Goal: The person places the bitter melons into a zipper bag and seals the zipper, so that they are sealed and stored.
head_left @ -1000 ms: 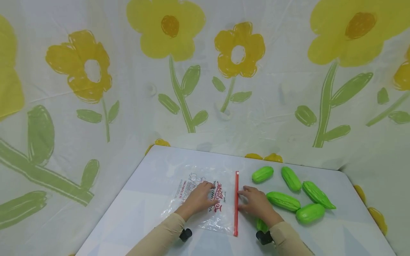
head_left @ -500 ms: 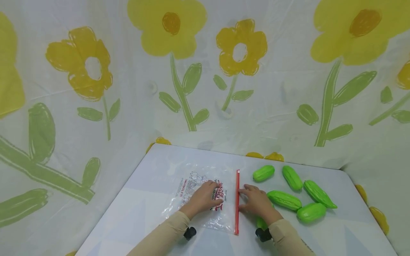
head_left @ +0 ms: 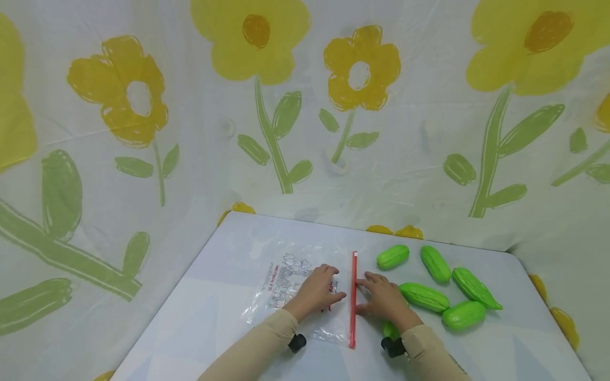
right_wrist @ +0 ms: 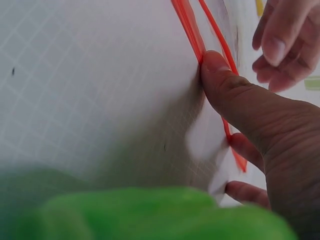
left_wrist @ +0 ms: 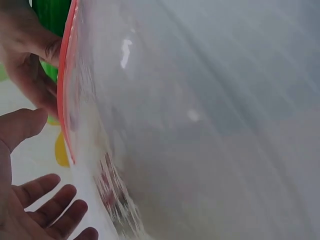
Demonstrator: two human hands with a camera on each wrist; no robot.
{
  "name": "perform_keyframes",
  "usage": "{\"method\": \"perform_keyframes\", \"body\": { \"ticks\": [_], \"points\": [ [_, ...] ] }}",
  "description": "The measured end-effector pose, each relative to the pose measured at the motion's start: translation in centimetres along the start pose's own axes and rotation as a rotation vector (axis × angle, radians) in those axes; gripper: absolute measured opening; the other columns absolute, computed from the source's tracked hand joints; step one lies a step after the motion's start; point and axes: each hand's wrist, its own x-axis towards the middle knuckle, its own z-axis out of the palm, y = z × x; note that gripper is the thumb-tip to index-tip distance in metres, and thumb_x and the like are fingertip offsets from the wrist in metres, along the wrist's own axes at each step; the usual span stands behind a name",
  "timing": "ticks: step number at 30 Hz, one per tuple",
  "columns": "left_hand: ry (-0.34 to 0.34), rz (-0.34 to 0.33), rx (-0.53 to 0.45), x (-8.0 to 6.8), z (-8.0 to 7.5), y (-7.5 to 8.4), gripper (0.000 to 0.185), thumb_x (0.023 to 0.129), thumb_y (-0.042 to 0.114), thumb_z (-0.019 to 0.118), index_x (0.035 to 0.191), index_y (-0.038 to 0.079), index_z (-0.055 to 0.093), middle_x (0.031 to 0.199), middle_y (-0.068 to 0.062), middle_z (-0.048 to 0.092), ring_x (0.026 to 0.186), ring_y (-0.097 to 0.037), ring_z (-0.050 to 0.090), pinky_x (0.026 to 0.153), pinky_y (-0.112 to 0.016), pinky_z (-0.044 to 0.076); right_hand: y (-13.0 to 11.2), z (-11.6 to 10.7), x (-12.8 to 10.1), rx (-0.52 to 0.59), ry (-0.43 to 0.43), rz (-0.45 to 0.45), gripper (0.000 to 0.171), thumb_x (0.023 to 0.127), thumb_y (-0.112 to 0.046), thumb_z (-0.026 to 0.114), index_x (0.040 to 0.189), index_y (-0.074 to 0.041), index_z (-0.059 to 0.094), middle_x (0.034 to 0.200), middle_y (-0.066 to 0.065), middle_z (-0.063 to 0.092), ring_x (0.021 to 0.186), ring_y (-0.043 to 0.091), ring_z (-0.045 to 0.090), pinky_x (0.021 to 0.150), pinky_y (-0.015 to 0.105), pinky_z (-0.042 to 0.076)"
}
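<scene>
A clear zip bag [head_left: 290,280] with red print lies flat on the white table [head_left: 214,323], its red zip strip [head_left: 353,296] along the right side. My left hand [head_left: 318,290] rests on the bag just left of the strip, fingers relaxed and spread [left_wrist: 45,200]. My right hand [head_left: 383,299] is at the strip from the right. In the right wrist view its thumb [right_wrist: 220,75] presses on the red zip strip [right_wrist: 192,30] with fingers curled under the edge, pinching it. Several green toy gourds [head_left: 424,297] lie right of the bag, one [head_left: 391,330] under my right wrist.
A sheet printed with yellow flowers [head_left: 352,74] hangs behind and around the table. The table's far edge [head_left: 333,225] meets it. Green gourds [head_left: 464,316] spread over the right half of the table, and a blurred one [right_wrist: 150,215] fills the bottom of the right wrist view.
My left hand has slid right across the bag, closer to the red strip. My right hand has stayed at the strip, and the gourds have not moved.
</scene>
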Motion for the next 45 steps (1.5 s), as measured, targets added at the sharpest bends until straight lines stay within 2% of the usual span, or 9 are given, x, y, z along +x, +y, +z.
{"method": "perform_keyframes", "body": {
  "ticks": [5,12,18,23,27,32,38,45],
  "points": [
    [0.017,-0.048,0.012,0.8,0.6,1.1,0.067,0.076,0.051,0.070,0.126,0.012,0.052,0.123,-0.005,0.051,0.108,-0.018,0.051,0.092,-0.033,0.048,0.0,0.2,0.1,0.006,0.000,0.004,0.075,0.061,-0.051,0.080,0.128,-0.027,0.058,0.141,0.009,0.042,0.131,0.035,0.032,0.100,0.065,0.027],
    [0.062,-0.022,0.050,1.5,2.1,2.0,0.076,0.074,0.055,0.069,0.130,0.007,0.049,0.124,-0.008,0.051,0.112,-0.022,0.051,0.095,-0.037,0.045,0.1,0.1,0.0,0.008,0.007,-0.013,0.071,0.064,-0.049,0.079,0.128,-0.026,0.058,0.141,0.008,0.043,0.131,0.035,0.032,0.100,0.065,0.027],
    [0.046,-0.038,0.086,1.5,2.4,2.8,0.079,0.074,0.054,0.070,0.133,0.007,0.046,0.127,-0.009,0.049,0.117,-0.024,0.048,0.101,-0.039,0.040,0.0,0.0,-0.1,0.008,0.027,-0.036,0.067,0.066,-0.044,0.080,0.126,-0.025,0.059,0.140,0.009,0.044,0.130,0.036,0.033,0.098,0.065,0.029],
    [0.042,-0.046,0.110,1.5,2.5,2.9,0.076,0.075,0.048,0.071,0.133,0.007,0.046,0.126,-0.009,0.049,0.117,-0.024,0.047,0.101,-0.039,0.040,-0.1,-0.1,-0.2,0.012,0.028,-0.020,0.070,0.063,-0.047,0.081,0.127,-0.027,0.059,0.140,0.008,0.044,0.130,0.035,0.033,0.099,0.065,0.029],
    [0.043,-0.014,0.086,1.3,2.2,2.9,0.071,0.076,0.042,0.072,0.135,0.010,0.045,0.125,-0.008,0.050,0.114,-0.022,0.049,0.097,-0.038,0.044,0.0,-0.1,-0.1,0.017,0.022,-0.011,0.075,0.061,-0.054,0.079,0.128,-0.028,0.057,0.140,0.008,0.043,0.131,0.036,0.032,0.099,0.066,0.028],
    [0.031,0.051,0.061,1.0,2.1,2.5,0.062,0.078,0.034,0.072,0.134,0.021,0.050,0.121,-0.004,0.052,0.106,-0.018,0.052,0.088,-0.035,0.049,0.2,-0.1,-0.1,0.019,0.024,-0.025,0.080,0.059,-0.061,0.076,0.129,-0.028,0.057,0.140,0.009,0.042,0.130,0.037,0.032,0.098,0.066,0.028],
    [0.028,0.080,0.090,0.9,2.4,2.2,0.042,0.081,0.030,0.068,0.121,0.023,0.061,0.116,-0.001,0.054,0.102,-0.015,0.053,0.087,-0.031,0.049,0.1,-0.1,-0.2,0.027,0.021,-0.017,0.078,0.059,-0.058,0.078,0.129,-0.033,0.055,0.141,0.008,0.042,0.131,0.036,0.031,0.099,0.066,0.028],
    [0.036,0.090,0.059,0.9,2.6,1.7,0.018,0.081,0.027,0.067,0.099,0.024,0.066,0.103,0.003,0.054,0.095,-0.013,0.051,0.080,-0.027,0.049,0.1,-0.1,-0.2,0.028,0.015,-0.001,0.079,0.057,-0.059,0.078,0.129,-0.033,0.056,0.142,0.007,0.041,0.132,0.035,0.030,0.099,0.065,0.027]
  ]
}}
